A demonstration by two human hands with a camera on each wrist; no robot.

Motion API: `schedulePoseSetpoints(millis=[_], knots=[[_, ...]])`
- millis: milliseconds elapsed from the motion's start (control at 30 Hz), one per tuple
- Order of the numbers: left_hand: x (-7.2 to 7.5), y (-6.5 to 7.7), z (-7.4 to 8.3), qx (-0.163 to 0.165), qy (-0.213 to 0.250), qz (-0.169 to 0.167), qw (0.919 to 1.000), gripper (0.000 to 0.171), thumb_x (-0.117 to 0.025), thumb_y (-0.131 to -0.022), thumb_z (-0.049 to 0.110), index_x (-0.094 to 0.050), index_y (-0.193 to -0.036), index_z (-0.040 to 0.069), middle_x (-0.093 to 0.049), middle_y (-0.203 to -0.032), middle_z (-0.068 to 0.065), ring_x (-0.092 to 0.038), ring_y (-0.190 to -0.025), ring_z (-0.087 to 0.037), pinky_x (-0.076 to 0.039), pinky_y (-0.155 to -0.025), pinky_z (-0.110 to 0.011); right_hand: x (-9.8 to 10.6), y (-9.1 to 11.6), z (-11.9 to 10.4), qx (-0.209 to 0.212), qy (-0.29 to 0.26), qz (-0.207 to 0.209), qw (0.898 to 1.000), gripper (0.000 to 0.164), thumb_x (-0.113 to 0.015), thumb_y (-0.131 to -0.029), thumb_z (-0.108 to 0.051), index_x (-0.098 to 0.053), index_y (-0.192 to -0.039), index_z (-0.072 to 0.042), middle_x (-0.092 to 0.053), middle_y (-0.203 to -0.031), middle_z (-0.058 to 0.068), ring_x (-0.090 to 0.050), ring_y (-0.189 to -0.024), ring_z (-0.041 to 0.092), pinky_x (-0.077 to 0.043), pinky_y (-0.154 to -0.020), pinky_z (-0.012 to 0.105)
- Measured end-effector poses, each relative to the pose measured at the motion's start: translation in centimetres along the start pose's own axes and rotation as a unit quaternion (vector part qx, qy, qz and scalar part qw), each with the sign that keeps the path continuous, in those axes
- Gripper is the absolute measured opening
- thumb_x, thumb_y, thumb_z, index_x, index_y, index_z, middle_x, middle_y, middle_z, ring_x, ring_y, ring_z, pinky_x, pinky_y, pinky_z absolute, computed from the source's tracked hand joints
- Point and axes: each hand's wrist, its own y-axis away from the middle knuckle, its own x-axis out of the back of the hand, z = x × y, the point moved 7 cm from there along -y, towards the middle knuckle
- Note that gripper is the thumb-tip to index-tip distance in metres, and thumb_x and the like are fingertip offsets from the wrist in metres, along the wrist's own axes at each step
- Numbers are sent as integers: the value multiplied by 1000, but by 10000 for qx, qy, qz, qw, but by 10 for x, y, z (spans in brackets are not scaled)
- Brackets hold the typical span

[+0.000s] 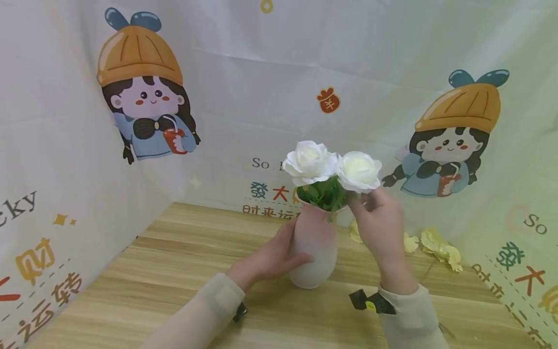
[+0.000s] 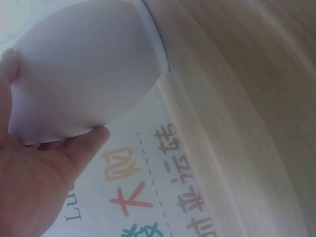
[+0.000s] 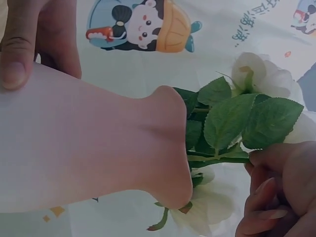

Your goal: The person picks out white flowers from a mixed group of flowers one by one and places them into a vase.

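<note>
A vase (image 1: pixel 315 242), pink at the neck and white below, stands upright on the wooden table. My left hand (image 1: pixel 272 254) grips its side, thumb across the front; the left wrist view shows the fingers curled round the vase body (image 2: pixel 84 69). Two white artificial roses, one on the left (image 1: pixel 310 162) and one on the right (image 1: pixel 359 171), rise above the wavy rim (image 3: pixel 180 148). Green leaves (image 3: pixel 229 118) crowd the mouth. Just outside the rim, my right hand (image 3: pixel 281 187) pinches a green stem (image 3: pixel 222 160) between thumb and finger. Inside the vase, the stems are hidden.
Pale yellow flowers (image 1: pixel 440 248) lie on the table (image 1: pixel 196 247) at the back right, partly behind my right forearm. A printed cloth (image 1: pixel 244 97) with cartoon figures hangs around the back and sides of the table.
</note>
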Motion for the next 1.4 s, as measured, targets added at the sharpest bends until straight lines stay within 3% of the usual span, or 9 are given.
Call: schedulePoseSetpoints(millis=[267, 567, 833, 1100, 1300, 1400], knots=[[0, 1, -2, 63, -24, -38, 10000, 101, -67, -92, 50, -4, -155, 1, -30, -147, -21, -40, -127, -24, -39, -106, -42, -2, -1, 2, 76, -78, 230, 9997, 16, -67, -96, -17, -70, -110, -10, -69, -78, 3, -56, -61, 12, -48, -45, 23], [0, 2, -2, 83, -107, -5, 9999, 101, -65, -93, 52, -5, -155, 1, -31, -146, -20, -41, -126, -24, -40, -106, -43, -11, 1, 2, 529, 24, 391, 9978, 5, -71, -89, -8, -70, -89, -3, -66, -75, 7, -55, -58, 16, -48, -50, 32], [-1, 0, -1, -11, -145, 7, 9999, 101, -67, -93, 49, -4, -155, 1, -30, -147, -21, -39, -127, -24, -39, -107, -42, -12, 2, 9, 273, 231, 298, 9989, 12, -69, -90, -13, -68, -97, -4, -68, -77, 11, -57, -61, 20, -50, -50, 39], [-1, 1, -1, 68, -59, -8, 10000, 100, -67, -93, 48, -5, -155, 1, -31, -146, -20, -40, -127, -25, -39, -107, -42, -12, 1, 23, -196, 244, 109, 9995, 23, -69, -91, -13, -67, -110, -1, -71, -99, 18, -66, -76, 28, -58, -64, 49], [0, 0, -2, 21, -39, 33, 10000, 98, -68, -93, 47, -7, -154, -1, -31, -145, -20, -41, -125, -24, -41, -106, -43, -12, -1, 22, -196, 274, 74, 9994, 25, -68, -92, -17, -67, -114, -3, -69, -107, 17, -66, -90, 30, -57, -75, 53], [-1, -1, -4, 87, -13, -11, 10000, 99, -68, -93, 48, -7, -154, -1, -31, -145, -19, -41, -125, -24, -41, -106, -43, -11, -1, 23, -297, 321, 92, 9990, 25, -66, -94, -19, -67, -114, -3, -70, -105, 17, -67, -82, 28, -59, -67, 50]])
